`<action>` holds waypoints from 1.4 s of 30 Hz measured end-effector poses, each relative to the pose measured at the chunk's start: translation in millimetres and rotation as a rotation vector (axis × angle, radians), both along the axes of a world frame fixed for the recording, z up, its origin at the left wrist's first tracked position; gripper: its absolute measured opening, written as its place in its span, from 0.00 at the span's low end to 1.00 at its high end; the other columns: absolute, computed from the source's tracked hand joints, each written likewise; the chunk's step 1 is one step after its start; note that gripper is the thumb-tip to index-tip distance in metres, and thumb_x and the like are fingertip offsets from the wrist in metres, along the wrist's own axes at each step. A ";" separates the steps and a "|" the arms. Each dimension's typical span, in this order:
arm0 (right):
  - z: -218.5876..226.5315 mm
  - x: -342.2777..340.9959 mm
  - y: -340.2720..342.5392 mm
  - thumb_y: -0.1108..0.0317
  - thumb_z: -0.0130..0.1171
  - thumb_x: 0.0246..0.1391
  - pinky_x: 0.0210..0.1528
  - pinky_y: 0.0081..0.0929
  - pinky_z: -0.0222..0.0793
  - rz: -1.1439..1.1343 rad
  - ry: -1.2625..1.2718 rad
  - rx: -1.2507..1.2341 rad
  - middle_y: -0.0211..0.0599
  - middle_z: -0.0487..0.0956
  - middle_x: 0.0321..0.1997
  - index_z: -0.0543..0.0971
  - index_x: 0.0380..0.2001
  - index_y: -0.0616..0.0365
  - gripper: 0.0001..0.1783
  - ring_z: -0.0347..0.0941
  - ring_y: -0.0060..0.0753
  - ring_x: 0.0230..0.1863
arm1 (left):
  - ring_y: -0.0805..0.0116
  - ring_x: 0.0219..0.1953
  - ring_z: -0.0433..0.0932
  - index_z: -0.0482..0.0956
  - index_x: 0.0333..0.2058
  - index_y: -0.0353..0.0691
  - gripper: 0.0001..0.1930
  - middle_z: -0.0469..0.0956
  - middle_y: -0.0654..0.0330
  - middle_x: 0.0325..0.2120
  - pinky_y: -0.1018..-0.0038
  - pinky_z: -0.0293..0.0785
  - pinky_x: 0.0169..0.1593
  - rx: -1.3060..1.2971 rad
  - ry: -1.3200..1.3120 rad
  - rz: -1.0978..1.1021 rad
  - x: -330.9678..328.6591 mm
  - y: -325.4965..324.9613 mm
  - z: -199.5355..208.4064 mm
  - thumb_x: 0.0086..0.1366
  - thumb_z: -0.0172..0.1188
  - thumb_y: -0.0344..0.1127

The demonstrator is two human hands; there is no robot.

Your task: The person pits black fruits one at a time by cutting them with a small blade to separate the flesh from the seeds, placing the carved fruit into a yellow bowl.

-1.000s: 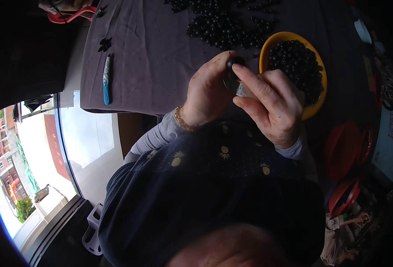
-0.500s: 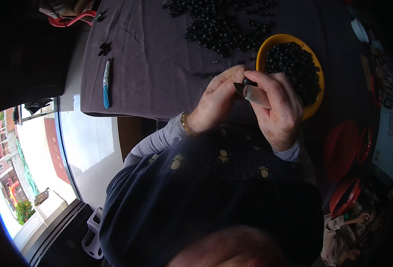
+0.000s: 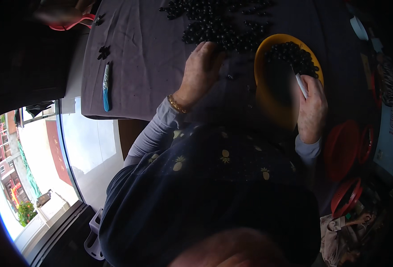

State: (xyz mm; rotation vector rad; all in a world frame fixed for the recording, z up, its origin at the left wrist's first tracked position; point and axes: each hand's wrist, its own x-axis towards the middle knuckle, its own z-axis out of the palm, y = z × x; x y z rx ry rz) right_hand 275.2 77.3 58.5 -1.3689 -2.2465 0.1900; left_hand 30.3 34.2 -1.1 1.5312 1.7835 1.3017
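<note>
My left hand [image 3: 199, 69] reaches to the near edge of a pile of small, shiny black round pieces [image 3: 214, 26] on the cloth. Its fingertips point down in shadow, so I cannot make out whether they grip a piece. My right hand [image 3: 312, 107] is at the right side of a yellow bowl [image 3: 262, 53]. It is shut on a small knife [image 3: 302, 85] with a white handle, pointing up and left over the bowl. Similar black round pieces [image 3: 290, 53] fill the bowl's far part; its near part is dark and blurred.
A blue-handled tool [image 3: 106, 91] lies on the purple-grey tablecloth [image 3: 138, 66] at the left, below a few black bits [image 3: 103, 52]. Red baskets [image 3: 341, 151] stand to the right. A pale stool [image 3: 92, 236] is at the lower left, near a bright window.
My hands have come apart. My left hand has moved up and left to the pile; my right hand has carried the knife right to the bowl. The black piece between them is no longer visible.
</note>
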 end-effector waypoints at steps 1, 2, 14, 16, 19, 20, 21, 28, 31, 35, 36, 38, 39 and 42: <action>-5.5 7.3 3.7 0.66 0.59 0.55 0.35 0.26 0.71 -0.062 0.027 -0.074 0.38 0.77 0.33 0.77 0.40 0.61 0.12 0.76 0.31 0.35 | 0.58 0.31 0.74 0.74 0.33 0.35 0.07 0.72 0.53 0.29 0.69 0.70 0.35 0.022 0.144 0.075 -12.7 7.0 -13.0 0.59 0.58 0.32; -4.4 7.0 4.2 0.66 0.59 0.55 0.35 0.26 0.71 -0.056 0.029 -0.078 0.38 0.77 0.33 0.77 0.40 0.61 0.12 0.76 0.31 0.35 | 0.55 0.32 0.74 0.73 0.33 0.36 0.07 0.72 0.52 0.29 0.67 0.71 0.36 0.040 0.288 0.153 -23.4 13.3 -27.4 0.58 0.58 0.32; -10.4 -18.2 -6.4 0.67 0.62 0.52 0.26 0.21 0.71 0.151 0.282 -0.124 0.32 0.76 0.29 0.79 0.38 0.59 0.11 0.74 0.24 0.28 | 0.48 0.38 0.72 0.74 0.37 0.36 0.11 0.71 0.50 0.35 0.60 0.71 0.42 0.035 0.475 0.209 -44.9 33.8 -51.1 0.56 0.60 0.33; -4.2 -21.9 -6.6 0.72 0.61 0.53 0.28 0.17 0.69 0.202 0.251 -0.132 0.34 0.75 0.29 0.79 0.39 0.64 0.11 0.73 0.22 0.29 | 0.48 0.37 0.73 0.75 0.37 0.36 0.11 0.72 0.50 0.34 0.61 0.71 0.42 0.044 0.408 0.196 -48.9 32.0 -50.0 0.56 0.60 0.33; -10.3 -23.6 -4.0 0.73 0.61 0.52 0.30 0.17 0.68 0.199 0.312 -0.151 0.34 0.75 0.29 0.79 0.39 0.65 0.11 0.73 0.22 0.30 | 0.55 0.35 0.76 0.75 0.39 0.34 0.12 0.75 0.53 0.33 0.65 0.72 0.42 -0.039 0.393 0.210 -51.0 27.1 -44.4 0.58 0.60 0.34; -7.9 -25.3 -4.7 0.73 0.61 0.52 0.30 0.17 0.68 0.199 0.311 -0.151 0.34 0.75 0.29 0.79 0.39 0.65 0.11 0.73 0.22 0.30 | 0.60 0.35 0.77 0.75 0.40 0.33 0.13 0.77 0.55 0.33 0.68 0.73 0.43 0.000 -0.025 0.143 -47.3 20.1 -38.7 0.60 0.59 0.34; -5.5 -29.0 -5.0 0.74 0.61 0.52 0.30 0.17 0.68 0.221 0.335 -0.148 0.33 0.75 0.30 0.79 0.40 0.65 0.11 0.73 0.21 0.30 | 0.64 0.35 0.78 0.75 0.42 0.31 0.13 0.78 0.56 0.34 0.70 0.73 0.43 0.040 -0.442 0.070 -43.0 13.6 -30.9 0.62 0.58 0.34; 9.9 -68.9 -7.5 0.79 0.64 0.46 0.32 0.12 0.66 0.474 0.546 -0.136 0.25 0.69 0.30 0.78 0.44 0.59 0.18 0.66 0.14 0.31 | 0.70 0.39 0.76 0.73 0.46 0.31 0.14 0.77 0.57 0.38 0.70 0.72 0.47 -0.042 -1.228 -0.482 -12.1 -18.7 16.3 0.67 0.50 0.33; 8.8 -78.8 -4.8 0.78 0.67 0.42 0.32 0.16 0.70 0.556 0.525 -0.069 0.28 0.70 0.31 0.78 0.44 0.55 0.22 0.69 0.20 0.31 | 0.67 0.42 0.76 0.72 0.47 0.30 0.14 0.77 0.56 0.39 0.68 0.71 0.50 -0.090 -1.264 -0.506 -5.9 -25.9 28.9 0.67 0.49 0.32; 8.1 -81.4 -6.3 0.76 0.68 0.39 0.31 0.20 0.76 0.589 0.499 0.016 0.31 0.73 0.33 0.79 0.41 0.54 0.21 0.75 0.26 0.32 | 0.66 0.43 0.75 0.72 0.48 0.30 0.15 0.76 0.56 0.41 0.69 0.70 0.51 -0.116 -1.280 -0.564 -3.4 -30.2 28.7 0.66 0.48 0.33; 9.0 -80.5 -6.9 0.76 0.68 0.39 0.31 0.20 0.76 0.589 0.474 0.062 0.31 0.73 0.33 0.79 0.39 0.54 0.19 0.76 0.26 0.32 | 0.66 0.44 0.75 0.72 0.48 0.30 0.15 0.76 0.56 0.41 0.69 0.69 0.51 -0.111 -1.312 -0.612 -3.2 -29.8 26.9 0.66 0.48 0.33; 4.9 -79.2 -7.9 0.78 0.68 0.38 0.31 0.20 0.75 0.593 0.477 0.069 0.31 0.73 0.34 0.79 0.39 0.56 0.20 0.75 0.26 0.33 | 0.70 0.41 0.74 0.72 0.45 0.32 0.13 0.75 0.59 0.38 0.73 0.70 0.49 -0.116 -1.300 -0.545 6.0 -34.0 36.0 0.67 0.49 0.34; 3.8 -79.2 -8.1 0.81 0.67 0.38 0.32 0.20 0.73 0.600 0.482 0.075 0.31 0.73 0.34 0.80 0.39 0.58 0.20 0.74 0.25 0.33 | 0.74 0.38 0.74 0.73 0.43 0.34 0.11 0.75 0.63 0.35 0.77 0.70 0.47 -0.120 -1.285 -0.474 10.9 -35.3 40.0 0.67 0.50 0.35; 12.3 -78.1 -14.0 0.81 0.67 0.38 0.32 0.21 0.75 0.539 0.398 0.148 0.32 0.74 0.35 0.79 0.39 0.60 0.19 0.75 0.26 0.34 | 0.75 0.41 0.72 0.70 0.46 0.35 0.13 0.74 0.63 0.38 0.77 0.69 0.48 -0.010 -1.247 -0.495 19.8 -36.2 31.5 0.68 0.47 0.36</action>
